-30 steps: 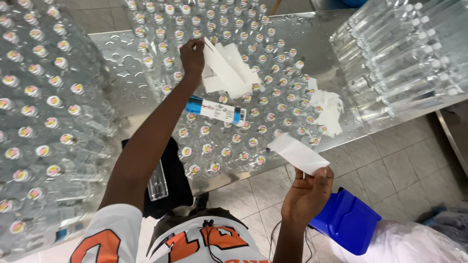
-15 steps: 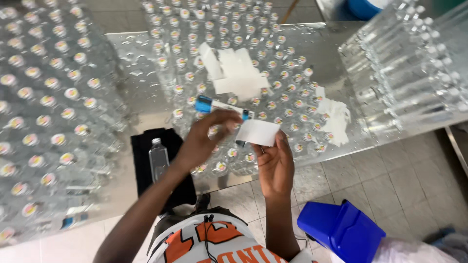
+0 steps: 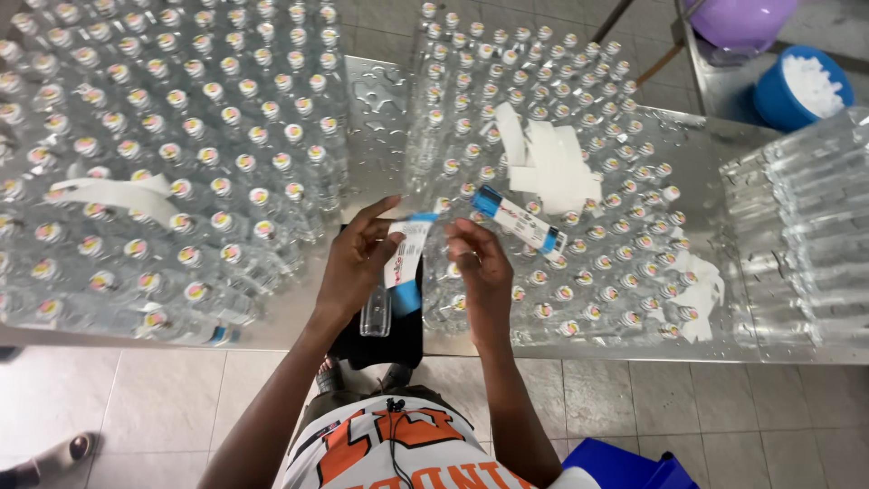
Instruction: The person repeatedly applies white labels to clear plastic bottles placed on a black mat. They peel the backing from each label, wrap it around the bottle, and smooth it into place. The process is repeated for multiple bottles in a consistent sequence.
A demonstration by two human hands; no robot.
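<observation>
- Fingers (image 3: 380, 237) of left hand (image 3: 355, 267) pinched narrow on a label strip (image 3: 405, 261), white with blue ends and a red mark; strip hangs down from the grip over the bench's near edge.
- Right hand (image 3: 480, 267) fingertips (image 3: 460, 237) curled close, just beside the strip's top end; can't tell if they actually touch it.
- Small clear plastic bottle (image 3: 375, 315) lies on a black cloth (image 3: 398, 340) at the near edge, under the left hand, partly hidden by the strip; contents can't tell.
- Second label (image 3: 520, 218), same white/blue kind, lies flat on bottle caps right of the right hand.
- Bench (image 3: 376, 100) is shiny steel, wet with droplets.
- Left block of capped clear bottles (image 3: 172, 163) stands upright, packed tight, caps round with coloured centres; covers the left half.
- Middle block of same bottles (image 3: 552, 136) fills centre to far edge.
- Pile of blank white backing strips (image 3: 548, 163) lies on the middle block's caps; a few more white strips (image 3: 701, 290) toward the right, one long curled strip (image 3: 118, 195) on the left block.
- Clear bottles stacked on their sides (image 3: 797, 226) at the right edge.
- Blue tub (image 3: 801, 86) holding white caps, far right corner, off the bench; purple round bowl (image 3: 742, 20) beside it.
- Floor: pale tiles.
</observation>
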